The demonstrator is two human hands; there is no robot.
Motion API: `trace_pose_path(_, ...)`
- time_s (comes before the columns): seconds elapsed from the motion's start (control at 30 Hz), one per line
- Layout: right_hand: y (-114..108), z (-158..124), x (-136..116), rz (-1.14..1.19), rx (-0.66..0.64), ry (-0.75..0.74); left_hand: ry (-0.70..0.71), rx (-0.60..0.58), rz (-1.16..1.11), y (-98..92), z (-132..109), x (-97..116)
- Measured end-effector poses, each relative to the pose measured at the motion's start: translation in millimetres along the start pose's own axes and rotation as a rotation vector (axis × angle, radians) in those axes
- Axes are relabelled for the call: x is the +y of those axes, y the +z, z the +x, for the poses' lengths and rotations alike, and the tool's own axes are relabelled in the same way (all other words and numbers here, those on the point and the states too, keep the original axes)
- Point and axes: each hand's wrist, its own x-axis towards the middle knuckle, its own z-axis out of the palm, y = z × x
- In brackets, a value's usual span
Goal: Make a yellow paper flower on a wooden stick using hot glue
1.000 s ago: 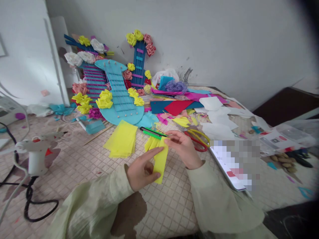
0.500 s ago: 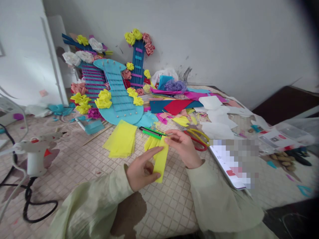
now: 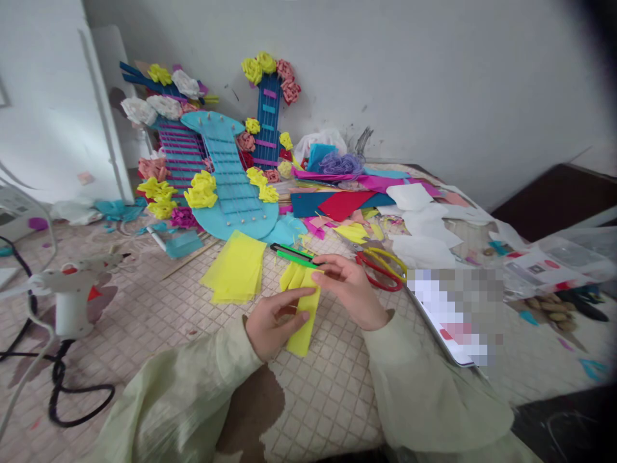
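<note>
A narrow yellow paper strip (image 3: 303, 331) is between my two hands, its lower end hanging toward me. My right hand (image 3: 354, 292) pinches the strip's top end between thumb and fingers. Lower down, my left hand (image 3: 274, 325) has its thumb and fingers closed around the strip's middle. Just beyond my fingertips, a green and black utility knife (image 3: 295, 255) lies across the table. Folded yellow paper pieces (image 3: 290, 276) rest below the knife, partly hidden by the strip. A stack of yellow paper sheets (image 3: 234, 270) is to their left.
Red and yellow scissors (image 3: 380, 267) and a phone (image 3: 441, 321) lie right. A white glue gun (image 3: 72, 296) with cables stands left. Blue stringed instrument-shaped crafts (image 3: 229, 183) with paper flowers lean behind. Coloured paper (image 3: 347, 206) and white sheets (image 3: 421, 228) crowd the back right.
The strip's lower end has swung slightly left. My left thumb has moved up along the strip from near its bottom, and my right hand has shifted slightly left.
</note>
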Motion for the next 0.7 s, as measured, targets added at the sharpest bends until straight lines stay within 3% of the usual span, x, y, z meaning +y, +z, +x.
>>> trace_pose_path(0.3,-1.6,1.9,2.1,0.001,0.009,0.002,-0.16,0.021,-0.187,3.3,1.7,1.0)
trace_pose_path(0.7,-0.6,1.5,1.3,-0.011,0.024,-0.007,-0.149,0.011,-0.264,2.2,0.9,-1.4)
